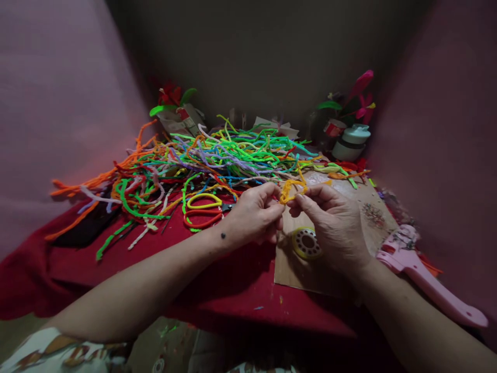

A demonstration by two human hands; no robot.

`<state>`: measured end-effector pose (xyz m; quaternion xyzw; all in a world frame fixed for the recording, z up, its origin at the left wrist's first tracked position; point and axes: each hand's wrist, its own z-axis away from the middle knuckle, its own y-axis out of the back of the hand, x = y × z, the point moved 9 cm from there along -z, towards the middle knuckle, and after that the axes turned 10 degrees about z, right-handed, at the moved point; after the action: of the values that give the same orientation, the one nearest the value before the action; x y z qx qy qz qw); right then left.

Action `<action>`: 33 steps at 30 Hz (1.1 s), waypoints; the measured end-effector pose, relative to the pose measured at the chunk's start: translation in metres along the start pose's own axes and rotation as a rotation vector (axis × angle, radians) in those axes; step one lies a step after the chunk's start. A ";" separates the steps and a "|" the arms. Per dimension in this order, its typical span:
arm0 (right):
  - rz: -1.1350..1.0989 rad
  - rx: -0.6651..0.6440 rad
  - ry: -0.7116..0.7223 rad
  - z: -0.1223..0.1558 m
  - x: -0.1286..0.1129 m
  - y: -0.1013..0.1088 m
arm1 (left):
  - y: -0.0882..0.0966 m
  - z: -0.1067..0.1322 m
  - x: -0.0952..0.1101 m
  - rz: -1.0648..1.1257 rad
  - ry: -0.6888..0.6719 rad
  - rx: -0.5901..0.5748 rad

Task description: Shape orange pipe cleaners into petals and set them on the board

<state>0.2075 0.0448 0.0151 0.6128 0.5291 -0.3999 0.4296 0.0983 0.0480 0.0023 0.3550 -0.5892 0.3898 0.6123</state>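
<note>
Left fingers [272,211] and right fingers [309,207] pinch orange chenille [286,192] (apparently) above cardboard [286,272] on red cloth [155,248], between pink walls [58,88].

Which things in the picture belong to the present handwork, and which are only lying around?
Likely in the work:
fuzzy orange-yellow piece, held by left hand and right hand
pile of coloured fuzzy stems
perhaps scissors

Apparently just lying about:
pink tool
yellow-rimmed spool
lidded jar
pink flowers

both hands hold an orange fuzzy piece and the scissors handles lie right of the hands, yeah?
The left hand and right hand do hold the orange fuzzy piece, but the head view shows the scissors handles lying left of the hands, not right.
</note>
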 end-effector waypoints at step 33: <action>-0.107 -0.245 -0.333 -0.001 0.034 -0.015 | -0.007 -0.004 -0.026 0.044 0.199 -0.138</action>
<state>0.1966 0.0572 -0.0181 0.4527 0.5272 -0.4506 0.5604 0.1065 0.0473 -0.0236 0.2587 -0.5586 0.3947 0.6821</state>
